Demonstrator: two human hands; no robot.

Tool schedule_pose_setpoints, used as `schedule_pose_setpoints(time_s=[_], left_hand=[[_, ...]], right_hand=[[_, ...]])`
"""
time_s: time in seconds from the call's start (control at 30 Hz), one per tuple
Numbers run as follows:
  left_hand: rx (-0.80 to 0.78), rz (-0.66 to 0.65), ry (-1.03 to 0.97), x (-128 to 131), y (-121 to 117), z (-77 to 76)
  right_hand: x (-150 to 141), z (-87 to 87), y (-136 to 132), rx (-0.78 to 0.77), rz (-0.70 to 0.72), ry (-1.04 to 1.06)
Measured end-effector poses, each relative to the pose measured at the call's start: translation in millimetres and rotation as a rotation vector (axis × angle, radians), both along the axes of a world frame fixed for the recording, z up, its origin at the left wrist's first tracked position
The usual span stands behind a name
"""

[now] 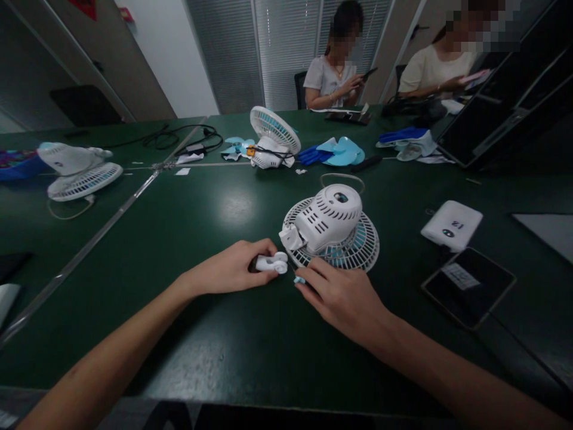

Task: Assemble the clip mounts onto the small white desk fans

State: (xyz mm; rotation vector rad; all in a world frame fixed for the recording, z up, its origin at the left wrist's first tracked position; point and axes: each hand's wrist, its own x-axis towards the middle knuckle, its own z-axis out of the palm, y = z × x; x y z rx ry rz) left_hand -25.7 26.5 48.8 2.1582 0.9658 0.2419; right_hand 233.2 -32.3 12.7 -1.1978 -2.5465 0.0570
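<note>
My left hand (244,266) pinches a white plastic bracket (271,263) with a forked, rounded end, low over the green table. My right hand (344,298) is closed on a small light-blue piece (299,279); a thin dark shaft seems to run from it toward the bracket, though its exact kind is unclear. Just beyond both hands a white fan (329,218) lies face down on its round grille, motor housing up. The fan's short neck (292,237) points toward my left hand, close to the bracket but apart from it.
A white power bank (452,226) and a dark phone-like device (468,288) lie at right. Farther back are another fan (273,140), light-blue fan blades (342,151) and gloves (409,143). A third fan (83,170) lies at left. Two people sit across the table.
</note>
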Motion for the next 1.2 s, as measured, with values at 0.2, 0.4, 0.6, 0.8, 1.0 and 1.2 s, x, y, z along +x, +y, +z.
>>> schedule_pose_setpoints(time_s=[0.2,0.4,0.6,0.8,1.0,1.2], left_hand=[[0.020,0.245,-0.209,-5,10,-9.8],[0.085,0.335,-0.234,-3,10,-14.6],[0.077,0.336,-0.263,12,8,-24.1],[0.089,0.378,-0.403,26,5,-35.7],[0.064,0.362,-0.415,27,-1,-35.6],[0.108,0.362,-0.396,30,-11,-36.1]], right_hand=[[-1,0.6,1,-0.083,-0.004,0.202],[0,-0.3,4,-0.150,-0.020,0.332],[0,-2.3,4,-0.218,-0.032,0.502],[1,-1.4,5,-0.250,-0.036,0.559],[5,1.0,8,-0.311,-0.064,0.621],[5,0.2,8,-0.349,-0.034,0.659]])
